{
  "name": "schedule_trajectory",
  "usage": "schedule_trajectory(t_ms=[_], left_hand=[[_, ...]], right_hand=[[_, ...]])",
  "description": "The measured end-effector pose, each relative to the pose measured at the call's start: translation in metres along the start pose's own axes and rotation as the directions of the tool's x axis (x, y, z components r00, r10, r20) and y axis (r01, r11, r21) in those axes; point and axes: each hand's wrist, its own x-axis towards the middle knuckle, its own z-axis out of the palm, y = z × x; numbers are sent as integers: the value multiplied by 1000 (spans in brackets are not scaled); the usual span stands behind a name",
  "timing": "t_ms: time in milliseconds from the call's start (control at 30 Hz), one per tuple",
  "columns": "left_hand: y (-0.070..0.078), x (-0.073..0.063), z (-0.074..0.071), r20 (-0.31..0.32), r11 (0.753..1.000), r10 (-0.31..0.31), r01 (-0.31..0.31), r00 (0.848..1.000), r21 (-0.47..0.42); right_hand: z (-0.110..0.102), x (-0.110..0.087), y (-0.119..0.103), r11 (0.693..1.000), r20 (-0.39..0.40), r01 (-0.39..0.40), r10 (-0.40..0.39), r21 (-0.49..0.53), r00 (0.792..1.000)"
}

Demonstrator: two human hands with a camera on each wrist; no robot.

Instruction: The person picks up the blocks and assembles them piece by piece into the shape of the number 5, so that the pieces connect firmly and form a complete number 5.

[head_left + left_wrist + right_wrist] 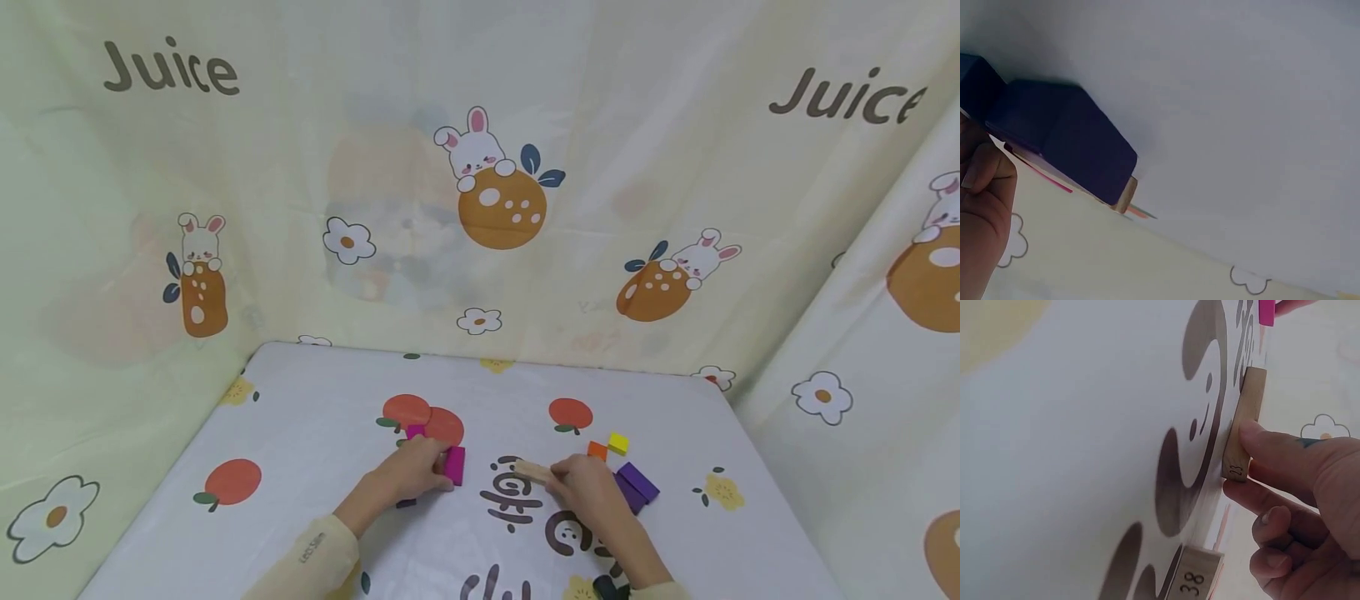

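Note:
At the left of the table, my left hand (pixel 411 472) grips an upright magenta wooden block (pixel 454 465) between thumb and fingers. Another magenta block (pixel 416 431) shows just beyond that hand, and a dark block (pixel 406 502) peeks out below it. Dark purple blocks (pixel 1085 144) loom close beside the fingers in the left wrist view. Thumb and index finger of my right hand (pixel 588 492) pinch a plain wooden block (pixel 1247 415) marked 23, its long side along the printed tablecloth. The other right-hand fingers are curled in below it.
Right of the right hand lie purple blocks (pixel 637 483), an orange block (pixel 597 451) and a yellow block (pixel 618 443). A block marked 38 (pixel 1194 575) sits near the right wrist camera. Printed curtains (pixel 480 275) enclose the white tablecloth (pixel 315 433) at the back and sides.

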Motion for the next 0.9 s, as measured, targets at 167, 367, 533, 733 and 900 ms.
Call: schedule_trajectory(t_ms=[167,367,533,733,900], left_hand=[[0,4,4,-4,1000,-9,9,1000,2],[3,8,7,-14,1000,-1,0,1000,-11],[5,13,11,-19,1000,-1,1,1000,-8],[10,17,13,-12,1000,0,0,1000,0],[15,19,13,2,1000,-13,13,1000,2]], right_hand=[[2,6,-3,1000,-10,-13,13,12,1000],[0,9,-7,1000,-4,-7,7,11,1000],[3,13,-9,1000,-10,-3,3,14,1000],[8,20,-11,1000,-33,2,-1,7,999],[9,24,-13,1000,-51,25,-25,11,998]])
